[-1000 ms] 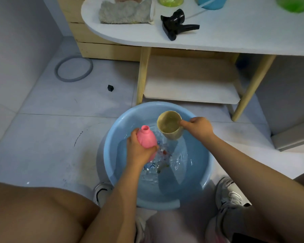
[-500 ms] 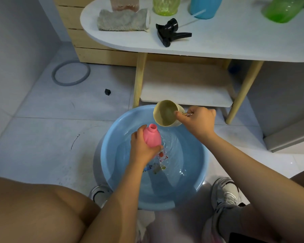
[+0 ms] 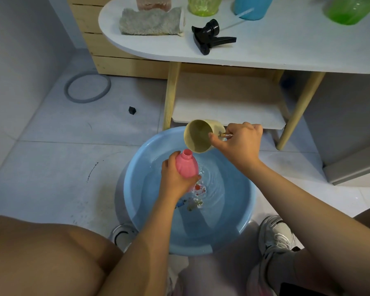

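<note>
A light blue basin (image 3: 135,201) with water stands on the floor between my feet. My left hand (image 3: 174,180) grips a pink bottle (image 3: 187,166) with no cap, held upright over the water, its open neck pointing up. My right hand (image 3: 237,144) holds a beige cup (image 3: 198,135) by its handle, tipped on its side so its mouth faces me. The cup's lower rim hangs just above and behind the bottle's neck. Ripples spread in the water beside the bottle.
A white oval table (image 3: 265,50) on wooden legs stands behind the basin, carrying a grey cloth (image 3: 150,22), a black spray head (image 3: 212,37) and several coloured bottles. A lower shelf (image 3: 226,112) sits under it. A grey ring (image 3: 88,87) and a small black piece (image 3: 132,110) lie on the tiles.
My right hand lifted the cup out of the basin and tipped it onto its side above the bottle's neck. My left hand raised the pink bottle a little.
</note>
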A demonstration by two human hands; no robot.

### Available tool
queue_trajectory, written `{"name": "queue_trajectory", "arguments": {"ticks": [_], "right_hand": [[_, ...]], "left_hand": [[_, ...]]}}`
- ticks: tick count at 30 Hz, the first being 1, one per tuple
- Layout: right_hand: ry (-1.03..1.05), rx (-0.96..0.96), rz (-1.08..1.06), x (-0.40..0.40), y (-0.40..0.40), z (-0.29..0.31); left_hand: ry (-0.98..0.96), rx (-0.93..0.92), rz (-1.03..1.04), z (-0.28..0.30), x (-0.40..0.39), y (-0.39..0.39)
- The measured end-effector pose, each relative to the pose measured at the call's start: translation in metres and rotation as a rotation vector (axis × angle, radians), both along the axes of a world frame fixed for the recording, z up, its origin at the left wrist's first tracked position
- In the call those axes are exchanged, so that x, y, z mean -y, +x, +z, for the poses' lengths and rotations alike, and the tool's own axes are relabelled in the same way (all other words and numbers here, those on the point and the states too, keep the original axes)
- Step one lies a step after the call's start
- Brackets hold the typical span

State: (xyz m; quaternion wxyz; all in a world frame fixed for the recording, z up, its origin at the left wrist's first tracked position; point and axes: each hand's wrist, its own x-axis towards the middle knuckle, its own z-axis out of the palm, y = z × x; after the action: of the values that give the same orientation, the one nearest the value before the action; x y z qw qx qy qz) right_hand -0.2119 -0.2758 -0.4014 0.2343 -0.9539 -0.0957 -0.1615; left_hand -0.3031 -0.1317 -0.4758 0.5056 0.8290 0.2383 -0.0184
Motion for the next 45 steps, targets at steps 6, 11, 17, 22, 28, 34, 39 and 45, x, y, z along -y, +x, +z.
{"name": "queue_trajectory", "arguments": {"ticks": [6, 11, 17, 22, 28, 34, 39, 45], "right_hand": [[-0.056, 0.073, 0.039, -0.0007, 0.0008, -0.0017], [-0.064, 0.122, 0.039, -0.0015, 0.0012, -0.0028], [-0.072, 0.153, 0.027, -0.0021, 0.0022, -0.0024], [-0.071, 0.200, 0.029, -0.0024, 0.0026, -0.0013], [-0.087, 0.270, 0.044, -0.0029, 0.0034, 0.0003], [-0.080, 0.343, 0.082, -0.0021, 0.0038, -0.0015], [-0.088, 0.390, 0.101, -0.0011, 0.0046, -0.0015], [-0.097, 0.418, 0.115, -0.0002, 0.0059, -0.0022]], "left_hand": [[0.004, -0.014, -0.005, 0.0001, 0.0005, 0.0008], [0.003, -0.014, -0.004, 0.0005, 0.0003, 0.0018], [0.002, -0.018, -0.007, 0.0011, 0.0003, 0.0012], [-0.012, -0.009, -0.006, 0.0034, -0.0008, -0.0002], [-0.011, -0.006, -0.010, 0.0023, -0.0002, 0.0008], [0.004, -0.018, -0.018, 0.0006, -0.0007, 0.0020], [-0.001, -0.030, -0.009, -0.0004, -0.0005, 0.0017], [-0.001, -0.021, -0.008, 0.0003, -0.0017, 0.0009]]}}
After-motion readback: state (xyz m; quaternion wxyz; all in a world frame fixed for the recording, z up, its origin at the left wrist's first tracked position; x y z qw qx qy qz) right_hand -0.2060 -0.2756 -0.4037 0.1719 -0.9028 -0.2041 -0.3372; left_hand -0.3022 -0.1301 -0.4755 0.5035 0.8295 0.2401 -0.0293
